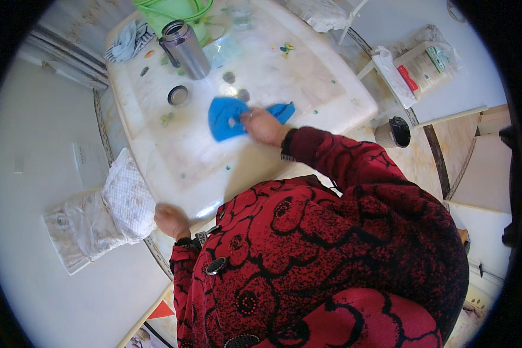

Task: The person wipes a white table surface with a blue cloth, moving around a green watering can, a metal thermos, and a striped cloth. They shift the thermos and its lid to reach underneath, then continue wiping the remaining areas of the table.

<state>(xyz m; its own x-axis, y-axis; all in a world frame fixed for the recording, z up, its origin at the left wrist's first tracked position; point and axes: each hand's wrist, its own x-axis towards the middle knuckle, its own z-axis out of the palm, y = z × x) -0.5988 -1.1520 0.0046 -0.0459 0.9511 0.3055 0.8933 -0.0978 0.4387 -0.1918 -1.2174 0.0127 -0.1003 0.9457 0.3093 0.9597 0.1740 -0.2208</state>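
On the pale tabletop (191, 143), my right hand (265, 126) grips a blue cloth (226, 119). The cloth lies bunched, with part of it showing on either side of the hand. My left hand (172, 220) is at the table's near left edge, beside a quilted chair cover (128, 195). Its fingers look curled, and whether they grip the edge is hidden. Farther back stands a steel flask (187, 54), upright with its mouth uncovered. A round dark-rimmed lid (178, 95) lies apart from it, nearer to me.
A green bucket (156, 17) stands at the far end, with a crumpled striped cloth (130, 41) to its left and a clear glass (240, 17) to its right. Right of the table are a lined waste bin (393, 132) and a chair holding a packaged bag (426, 69).
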